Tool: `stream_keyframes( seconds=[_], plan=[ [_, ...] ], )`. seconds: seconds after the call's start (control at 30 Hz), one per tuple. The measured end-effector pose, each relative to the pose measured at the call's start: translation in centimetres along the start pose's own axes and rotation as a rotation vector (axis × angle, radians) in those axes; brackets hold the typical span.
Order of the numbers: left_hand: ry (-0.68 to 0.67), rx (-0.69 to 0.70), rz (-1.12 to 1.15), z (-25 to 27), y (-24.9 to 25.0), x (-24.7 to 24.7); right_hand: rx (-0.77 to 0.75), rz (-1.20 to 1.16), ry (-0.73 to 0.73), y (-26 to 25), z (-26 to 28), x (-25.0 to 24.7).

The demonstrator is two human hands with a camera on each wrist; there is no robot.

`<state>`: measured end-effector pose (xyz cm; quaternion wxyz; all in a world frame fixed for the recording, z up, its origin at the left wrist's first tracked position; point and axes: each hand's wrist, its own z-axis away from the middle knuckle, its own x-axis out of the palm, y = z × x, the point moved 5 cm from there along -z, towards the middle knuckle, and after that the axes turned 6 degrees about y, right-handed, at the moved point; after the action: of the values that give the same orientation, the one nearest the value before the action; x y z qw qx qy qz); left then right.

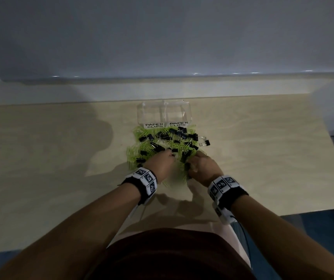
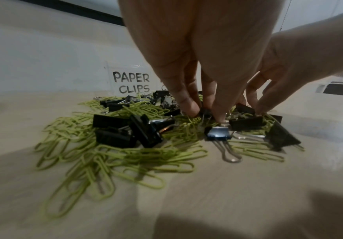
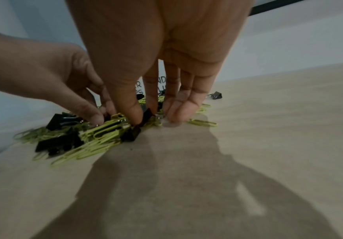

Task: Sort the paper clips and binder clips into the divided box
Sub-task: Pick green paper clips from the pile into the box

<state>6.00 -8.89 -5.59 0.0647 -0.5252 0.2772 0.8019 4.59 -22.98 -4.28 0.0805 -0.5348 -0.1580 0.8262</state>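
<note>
Box (image 1: 163, 112): clear, divided in two, upper centre of the head view on the surface (image 1: 51, 158); left cell labelled PAPER CLIPS (image 2: 131, 82), right cell BINDER CLIPS (image 1: 178, 124); both cells look bare.
Pile: green paper clips (image 2: 125, 155) and black binder clips (image 2: 144, 131) mixed together on the surface, just below the box at frame centre.
Stray: one binder clip (image 1: 206, 142) lies at the pile's right edge.
Left hand (image 1: 160, 163): at the lower left of the pile, fingers (image 2: 189, 103) curled down into the clips, thumb and fingertips closing on a binder clip's wire handle.
Right hand (image 1: 202, 166): at the lower right of the pile, thumb (image 3: 133, 111) and a finger pinching a black binder clip (image 3: 146, 117); other fingertips rest on the surface.
Wrists: both wear black bands with square markers (image 1: 148, 177).
</note>
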Motion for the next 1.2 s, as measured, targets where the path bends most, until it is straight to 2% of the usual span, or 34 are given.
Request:
stream_keyframes(
  seconds=[0.1,0.17,0.27,0.33,0.43,0.5,0.57,0.67,0.73,0.8,0.87,1.0,1.1,1.2],
  plan=[
    [0.028,0.027,0.062,0.2,-0.1,-0.3,-0.047,0.016,0.048,-0.3,0.3,0.0],
    [0.122,0.033,0.143,0.8,-0.2,-1.1,-0.104,0.013,0.097,-0.3,0.5,0.0],
    [0.312,-0.069,0.247,2.0,-1.8,-2.8,-0.169,0.025,0.167,0.3,1.4,-0.8],
    [0.375,-0.16,0.243,2.6,-4.0,-3.7,-0.169,0.026,0.23,1.3,1.8,-1.9],
    [0.37,-0.186,0.101,3.2,-6.3,-4.0,-0.08,0.035,0.281,3.6,1.6,-3.2],
    [0.337,-0.1,0.042,3.1,-5.8,-3.7,0.015,0.022,0.299,5.5,1.1,-3.4],
    [0.243,-0.005,0.088,3.0,-3.6,-2.9,0.085,-0.01,0.308,6.4,1.0,-3.3],
    [0.075,0.036,0.179,2.6,-0.4,-0.7,-0.016,-0.043,0.251,5.1,1.7,-1.9],
    [0.046,0.008,0.2,2.1,0.6,0.6,-0.138,-0.068,0.159,3.4,2.5,-0.3],
    [0.054,-0.037,0.207,1.8,0.8,1.3,-0.181,-0.069,0.077,2.4,2.8,1.1],
    [0.065,-0.074,0.218,1.6,0.7,1.5,-0.177,-0.07,0.055,1.8,2.6,2.0],
    [0.104,-0.092,0.287,1.7,0.5,1.1,-0.181,-0.109,0.085,1.2,2.3,2.3],
    [0.139,-0.139,0.425,2.5,-0.4,0.2,-0.177,-0.15,0.092,1.8,2.3,2.2],
    [0.263,-0.245,0.495,3.3,-2.9,-1.6,-0.151,-0.176,0.139,3.0,2.3,1.3]
  ],
)
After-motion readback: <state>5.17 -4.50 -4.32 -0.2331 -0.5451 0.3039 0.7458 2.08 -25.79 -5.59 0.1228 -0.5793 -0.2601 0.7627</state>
